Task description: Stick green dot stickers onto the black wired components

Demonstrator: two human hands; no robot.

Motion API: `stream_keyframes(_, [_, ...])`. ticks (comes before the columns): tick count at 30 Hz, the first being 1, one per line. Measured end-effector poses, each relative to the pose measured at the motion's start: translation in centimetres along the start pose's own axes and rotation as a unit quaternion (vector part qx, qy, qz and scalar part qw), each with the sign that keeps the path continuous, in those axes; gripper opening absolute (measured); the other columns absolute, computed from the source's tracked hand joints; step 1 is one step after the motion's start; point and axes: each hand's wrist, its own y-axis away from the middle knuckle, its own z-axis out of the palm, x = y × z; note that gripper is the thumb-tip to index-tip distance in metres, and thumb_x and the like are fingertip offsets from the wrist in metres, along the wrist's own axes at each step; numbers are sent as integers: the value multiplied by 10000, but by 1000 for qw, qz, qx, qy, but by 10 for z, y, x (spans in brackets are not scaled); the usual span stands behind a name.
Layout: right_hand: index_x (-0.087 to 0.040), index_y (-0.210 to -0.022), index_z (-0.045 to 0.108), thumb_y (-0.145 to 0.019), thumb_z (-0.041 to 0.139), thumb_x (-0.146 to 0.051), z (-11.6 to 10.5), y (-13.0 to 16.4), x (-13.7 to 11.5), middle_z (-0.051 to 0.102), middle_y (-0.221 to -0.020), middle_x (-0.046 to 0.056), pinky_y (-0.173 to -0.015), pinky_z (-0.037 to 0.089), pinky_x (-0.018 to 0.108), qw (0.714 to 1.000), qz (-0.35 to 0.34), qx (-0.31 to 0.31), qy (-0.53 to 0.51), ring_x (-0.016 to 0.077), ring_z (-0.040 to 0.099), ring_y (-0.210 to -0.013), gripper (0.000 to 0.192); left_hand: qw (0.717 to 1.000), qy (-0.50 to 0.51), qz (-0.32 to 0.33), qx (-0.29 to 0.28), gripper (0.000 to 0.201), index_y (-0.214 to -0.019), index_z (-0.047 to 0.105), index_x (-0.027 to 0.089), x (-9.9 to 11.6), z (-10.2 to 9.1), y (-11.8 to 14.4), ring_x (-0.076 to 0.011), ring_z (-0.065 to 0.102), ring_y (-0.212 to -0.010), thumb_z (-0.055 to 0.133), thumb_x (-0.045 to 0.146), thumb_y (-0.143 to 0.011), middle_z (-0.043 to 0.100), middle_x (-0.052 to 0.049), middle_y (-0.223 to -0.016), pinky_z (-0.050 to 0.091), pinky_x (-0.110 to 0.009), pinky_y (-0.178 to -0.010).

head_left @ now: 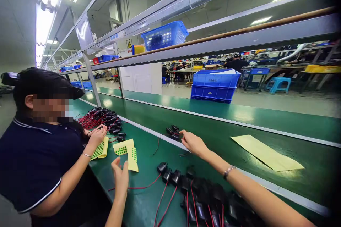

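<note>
Right hand [194, 143] stretched forward at about 1 o'clock, fingers reaching onto a small cluster of black plugs [173, 132] with red and black wires lying on the edge of the green belt [213, 120]; fingertips touching the cluster, but whether pinched on a piece or merely resting cannot be told. Bracelet [228, 171] on that wrist. Left hand [121, 177] raised at 7 o'clock, palm upright, fingers loosely apart, gripping nothing, just below a yellow sticker sheet [129, 152] dotted with green, not clearly touching it. Row of black plugs with red wires [170, 176] lying on the green bench [144, 205] between the two hands, running toward 5 o'clock into a larger heap [213, 202] beneath the right forearm. At 9 o'clock, a co-worker in a dark shirt and black cap, one hand [97, 135] on a second sticker sheet [100, 149], with another pile of red-wired plugs [102, 117] just beyond. Flat sheet of tan paper [266, 153] at 3 o'clock on the belt. Blue crates [214, 85] stacked past the belt at 12 o'clock; blue basket [165, 36] on the shelf overhead.
</note>
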Motion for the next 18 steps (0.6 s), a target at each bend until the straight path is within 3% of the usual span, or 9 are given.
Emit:
stream_keyframes(3, [-155,-1246,595,-967,617,-326,21,-31,28,688,-1074,60,-870,583,425,999,21,-29,21,201,676,-956,328,999,-20,46,14,326,-1210,612,188,2,-16,8,-219,643,-1036,611,394,-957,637,-92,-1225,576,-419,-885])
stream_keyframes(6, [-148,-1245,602,-958,630,-360,40,-42,34,683,-1120,83,-914,568,448,998,19,-48,20,215,670,-996,358,996,-37,75,18,321,-1231,613,209,2,-27,28,-230,631,-1095,607,384,-962,619,-99,-1287,568,-437,-931])
stream_keyframes(9, [-151,-1255,595,-965,614,-373,41,-47,33,684,-1116,77,-931,557,462,999,7,-48,-10,218,668,-1002,366,995,-52,86,9,299,-1213,625,218,1,-28,45,-226,631,-1101,602,384,-965,624,-97,-1288,565,-431,-940])
stream_keyframes(11, [-160,-1278,577,-977,592,-376,26,-52,31,687,-1084,63,-926,555,464,998,-2,-37,-46,214,670,-981,371,995,-62,83,-9,289,-1188,637,216,1,-21,52,-223,635,-1095,603,393,-963,636,-93,-1270,562,-428,-941])
stream_keyframes(14, [-153,-1344,510,-997,543,-352,-16,-54,19,695,-953,35,-864,559,429,992,-22,-17,-120,192,678,-859,402,993,-71,75,-53,302,-1088,686,185,7,1,60,-234,646,-1065,638,435,-926,688,-99,-1174,557,-434,-932])
stream_keyframes(18, [-158,-1445,307,-995,449,-280,-83,-19,-20,726,-843,-3,-721,541,322,969,-48,17,-240,155,645,-685,487,975,-43,-11,-218,410,-1008,759,186,30,46,79,-295,617,-1151,690,548,-828,723,-126,-1153,499,-430,-1021])
